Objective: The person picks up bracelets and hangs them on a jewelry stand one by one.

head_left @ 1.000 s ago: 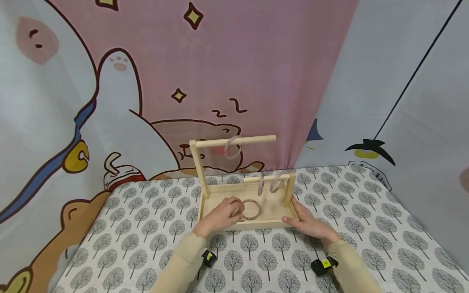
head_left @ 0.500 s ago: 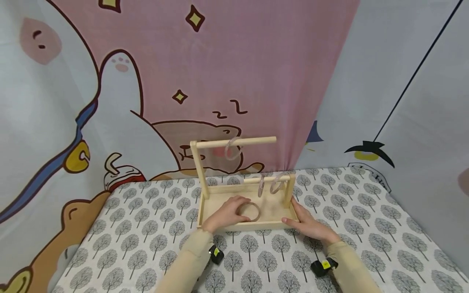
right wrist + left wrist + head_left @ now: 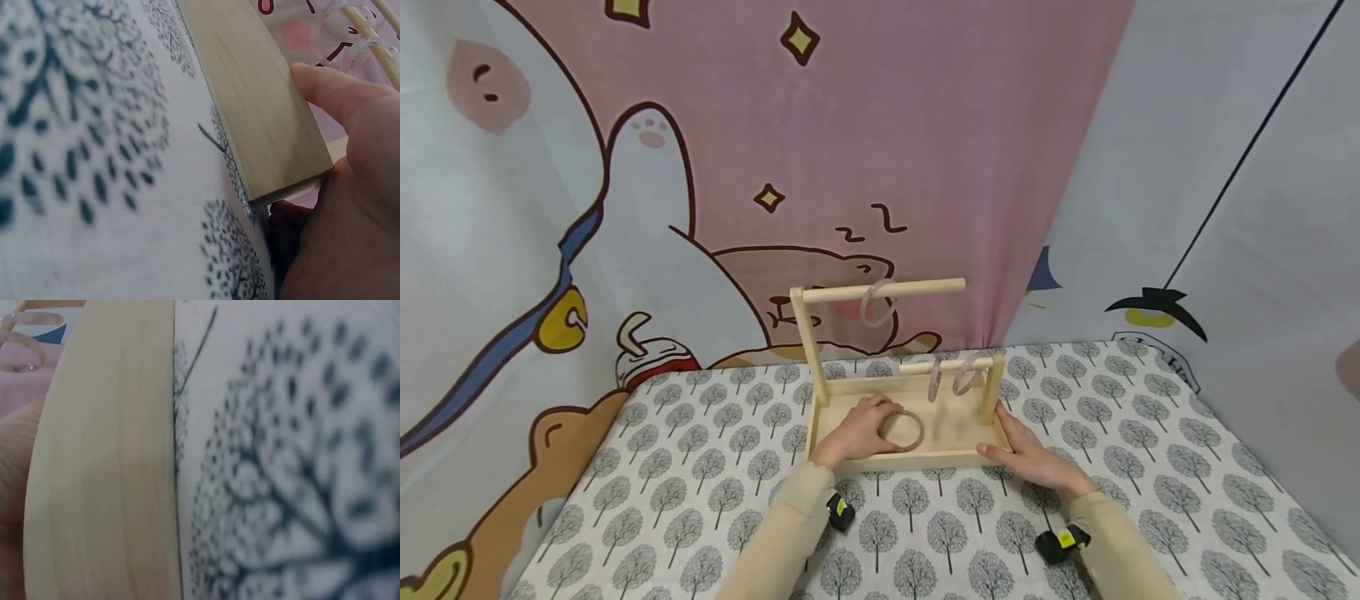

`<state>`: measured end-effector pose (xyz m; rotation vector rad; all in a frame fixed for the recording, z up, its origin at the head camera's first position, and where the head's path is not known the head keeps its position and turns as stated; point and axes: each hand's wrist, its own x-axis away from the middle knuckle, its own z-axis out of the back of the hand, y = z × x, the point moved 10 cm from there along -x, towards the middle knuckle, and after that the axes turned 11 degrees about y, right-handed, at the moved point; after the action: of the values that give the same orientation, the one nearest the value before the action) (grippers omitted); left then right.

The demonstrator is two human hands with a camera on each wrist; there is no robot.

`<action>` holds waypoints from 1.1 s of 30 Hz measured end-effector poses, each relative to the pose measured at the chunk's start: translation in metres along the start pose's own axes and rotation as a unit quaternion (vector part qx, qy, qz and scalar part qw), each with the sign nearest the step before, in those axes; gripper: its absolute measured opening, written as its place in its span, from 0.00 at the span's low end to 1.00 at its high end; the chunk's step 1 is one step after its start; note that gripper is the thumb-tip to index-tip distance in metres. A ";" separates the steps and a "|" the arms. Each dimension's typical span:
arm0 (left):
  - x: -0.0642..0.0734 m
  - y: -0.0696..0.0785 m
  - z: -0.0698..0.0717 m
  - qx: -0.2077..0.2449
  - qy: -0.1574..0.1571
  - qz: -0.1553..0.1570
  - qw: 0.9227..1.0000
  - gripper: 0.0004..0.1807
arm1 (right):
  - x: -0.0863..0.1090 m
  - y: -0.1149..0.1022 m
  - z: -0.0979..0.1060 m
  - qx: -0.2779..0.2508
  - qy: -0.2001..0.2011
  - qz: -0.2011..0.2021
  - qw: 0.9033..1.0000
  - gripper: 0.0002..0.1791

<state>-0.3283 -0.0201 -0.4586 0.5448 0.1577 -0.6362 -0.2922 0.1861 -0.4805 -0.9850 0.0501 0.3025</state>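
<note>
My left hand (image 3: 859, 431) reaches into the tray of a pale wooden stand (image 3: 928, 460), thumb and fingers around the left side of a pinkish clear bangle (image 3: 921, 432). That bangle lies low over the tray floor. My right hand (image 3: 1036, 454) grips the tray's front right corner; in the right wrist view its thumb (image 3: 319, 78) lies on the top edge of the wall. One bangle (image 3: 866, 308) hangs on the tall upper rod (image 3: 925, 287). Two more, a bangle (image 3: 934, 382) and another bangle (image 3: 958, 385), hang on the short lower rod (image 3: 917, 367). The left wrist view mostly shows the tray wall (image 3: 106, 462).
The stand rests on a table covered with a tree-print cloth (image 3: 910, 529). A cartoon-print curtain (image 3: 925, 150) rises behind it. The left post (image 3: 808, 350) and right post (image 3: 992, 390) stand up from the tray ends.
My left hand has closed in on the bangle in the tray, and the bangle has shifted slightly left. The right hand and the hanging bangles stay where they were.
</note>
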 end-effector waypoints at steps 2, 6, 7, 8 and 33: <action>0.002 -0.004 0.001 0.005 0.002 0.004 1.000 0.34 | 0.000 0.000 0.000 0.003 0.002 0.004 1.000 0.51; 0.006 -0.009 0.003 0.023 0.003 0.010 1.000 0.36 | 0.001 0.001 -0.001 0.003 0.002 0.003 1.000 0.51; 0.006 -0.009 0.003 0.026 0.004 0.011 1.000 0.36 | 0.001 0.002 -0.001 0.003 0.001 -0.001 1.000 0.51; 0.007 -0.010 0.003 0.028 0.004 0.012 1.000 0.37 | 0.001 0.002 -0.001 0.002 0.001 -0.005 1.000 0.51; 0.010 -0.021 0.013 0.118 0.054 0.045 0.990 0.38 | 0.003 0.002 0.002 0.004 -0.003 -0.035 0.999 0.52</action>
<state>-0.3333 -0.0464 -0.4597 0.8123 0.1601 -0.5401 -0.2907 0.1899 -0.4815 -0.9755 0.0106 0.2406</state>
